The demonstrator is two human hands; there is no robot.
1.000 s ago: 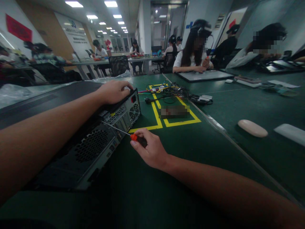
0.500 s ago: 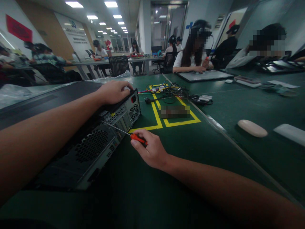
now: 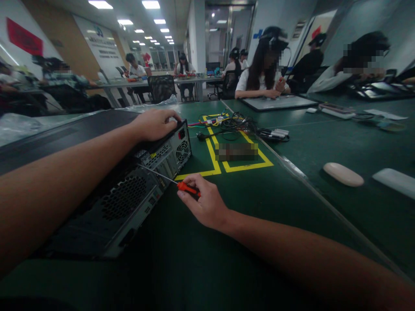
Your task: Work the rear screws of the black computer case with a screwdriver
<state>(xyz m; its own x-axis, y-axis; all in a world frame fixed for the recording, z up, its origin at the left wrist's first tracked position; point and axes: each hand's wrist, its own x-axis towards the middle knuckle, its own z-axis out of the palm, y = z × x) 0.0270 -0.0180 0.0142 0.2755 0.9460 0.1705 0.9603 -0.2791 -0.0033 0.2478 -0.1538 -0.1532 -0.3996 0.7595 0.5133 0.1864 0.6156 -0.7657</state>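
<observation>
A black desktop computer case (image 3: 125, 198) lies on its side at the left, its metal back panel with a fan grille turned towards the right. My left hand (image 3: 154, 124) rests on top near the back corner, fingers curled over the edge and gripping it. In my right hand (image 3: 207, 203), closed round its handle, is a screwdriver (image 3: 186, 187) with an orange-red and black grip. The long thin shaft reaches left to the case's back panel. Its tip meets the panel near the vented side, and the screw there is too small to make out.
Yellow tape (image 3: 212, 155) marks areas on the green table (image 3: 259, 203). Tangled cables (image 3: 235, 123) and a blurred-out item (image 3: 237, 152) lie there. To the right are a beige oval case (image 3: 343, 174) and a white object (image 3: 394, 181). Across the table a person works over a flat panel (image 3: 279, 103).
Both hands, the screwdriver and the computer case stay almost exactly where they were. A person in the background has raised their head slightly.
</observation>
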